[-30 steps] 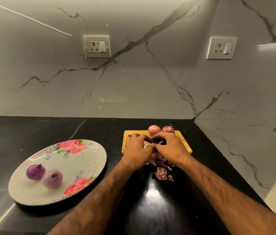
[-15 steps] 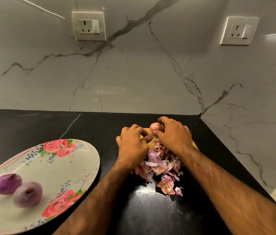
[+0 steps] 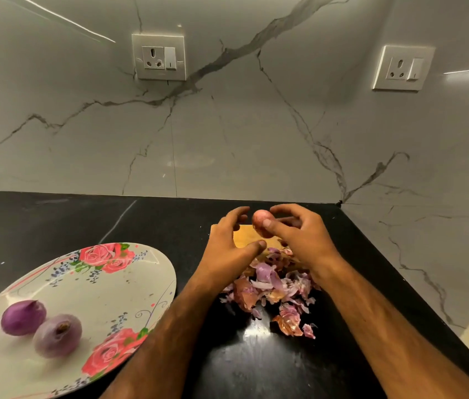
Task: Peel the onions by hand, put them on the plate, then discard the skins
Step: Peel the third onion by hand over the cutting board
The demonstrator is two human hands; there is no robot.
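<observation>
On the black counter, two onions are laid on one plate. A third onion is pinched by the right hand above one board and skins; the left hand is spread, apparently empty.

Two onions on plate

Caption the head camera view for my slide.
Right hand holds an unpeeled onion over the board, left hand open beside it; two peeled onions on the plate.
</observation>
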